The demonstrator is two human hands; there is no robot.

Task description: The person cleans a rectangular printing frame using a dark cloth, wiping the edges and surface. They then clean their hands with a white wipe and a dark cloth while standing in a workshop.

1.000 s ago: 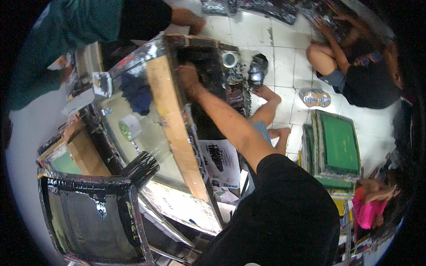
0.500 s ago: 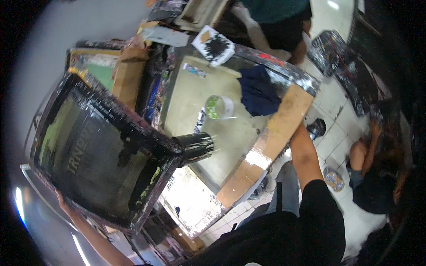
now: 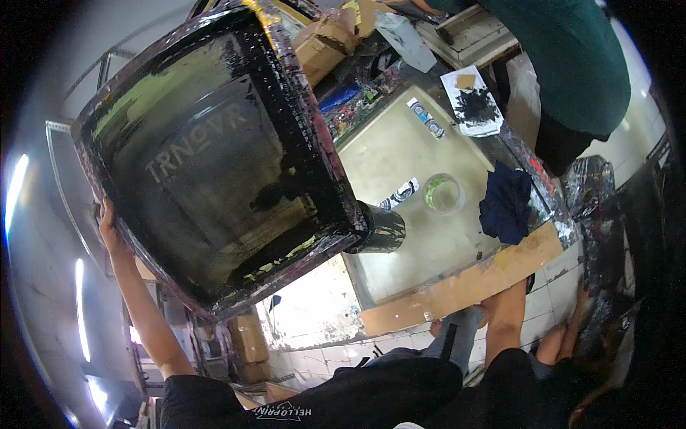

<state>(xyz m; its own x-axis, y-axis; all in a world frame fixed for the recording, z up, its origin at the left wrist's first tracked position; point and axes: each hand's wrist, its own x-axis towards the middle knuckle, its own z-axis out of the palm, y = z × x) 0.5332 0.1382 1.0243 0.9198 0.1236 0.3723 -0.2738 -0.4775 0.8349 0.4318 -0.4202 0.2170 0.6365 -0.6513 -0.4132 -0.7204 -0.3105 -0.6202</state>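
In the head view, at left: left forearm (image 3: 146, 307) reached up from the lower edge; left hand (image 3: 111, 225) closed on the outer left rim of a dark screen frame (image 3: 214, 164), its grip partly hidden. Right forearm (image 3: 506, 314) ran up behind a cardboard strip (image 3: 464, 279); right hand hidden, opening and hold could not be told. Frame lay left of the pale tabletop (image 3: 400, 272), mesh facing the camera, long axis slanting upper left to lower right, right corner beside a black cylinder (image 3: 387, 230).
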